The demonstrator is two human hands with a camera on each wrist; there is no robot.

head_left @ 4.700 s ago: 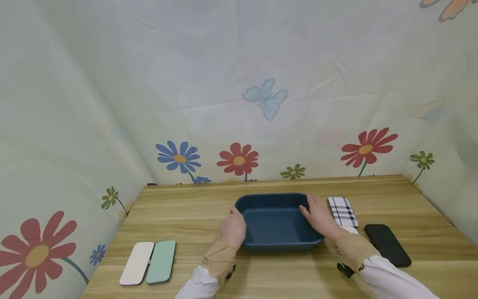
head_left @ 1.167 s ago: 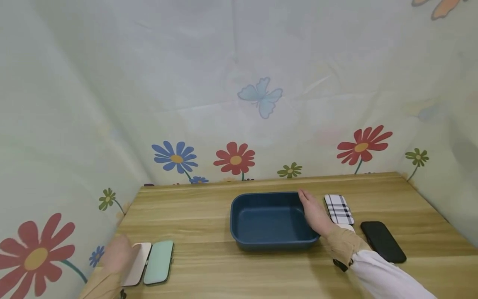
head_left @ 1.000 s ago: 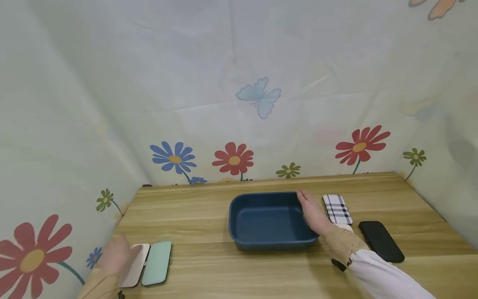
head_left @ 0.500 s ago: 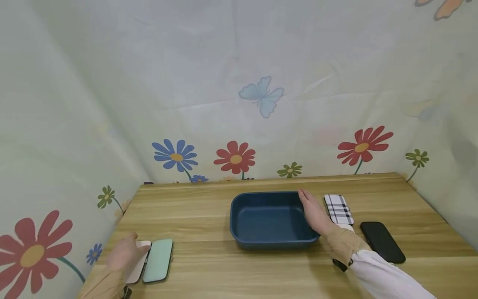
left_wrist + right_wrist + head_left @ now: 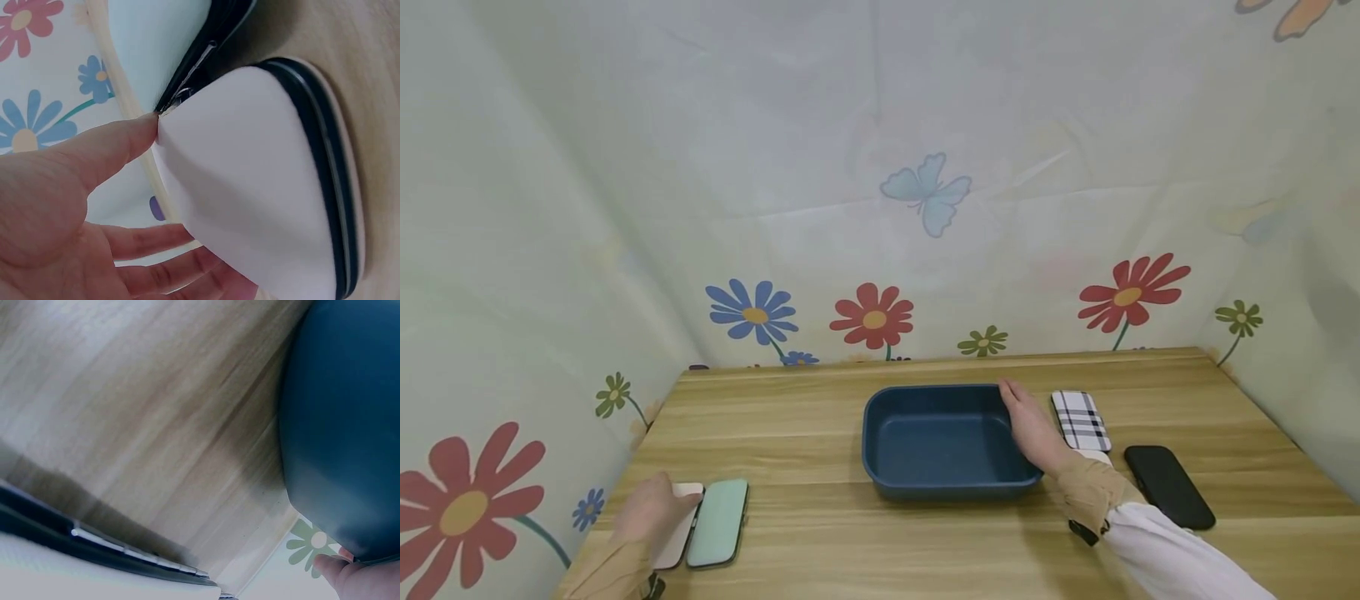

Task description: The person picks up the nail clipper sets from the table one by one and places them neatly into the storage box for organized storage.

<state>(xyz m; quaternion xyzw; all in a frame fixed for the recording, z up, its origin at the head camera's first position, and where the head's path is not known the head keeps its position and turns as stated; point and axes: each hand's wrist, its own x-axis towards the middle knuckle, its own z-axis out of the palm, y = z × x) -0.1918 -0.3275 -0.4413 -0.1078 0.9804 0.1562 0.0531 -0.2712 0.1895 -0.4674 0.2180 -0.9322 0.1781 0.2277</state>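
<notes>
At the front left, the left hand [image 5: 651, 510] holds a pale slim hinged case [image 5: 240, 181] across its width. Its thumb [image 5: 128, 140] touches one long edge and the other fingers [image 5: 165, 272] reach the opposite edge. Close beside that case lies a mint-green hinged case [image 5: 718, 523]. The right hand [image 5: 1033, 429] rests along the right side of a deep blue rectangular bin [image 5: 951, 493], its fingers reaching forward at the far right corner of the rim. Nothing lies inside the bin. The right thumb does not show clearly.
To the right of the bin lie a plaid case [image 5: 1081, 421] and a black case [image 5: 1168, 486]. A white case [image 5: 94, 569] sits partly hidden under the right forearm. The wooden table [image 5: 820, 542] meets a flowered cloth backdrop [image 5: 790, 183].
The left hand has left the bin's left side and moved to the pale case, its thumb now at the inner edge. The right hand stays at the bin, its thumb no longer showing inside.
</notes>
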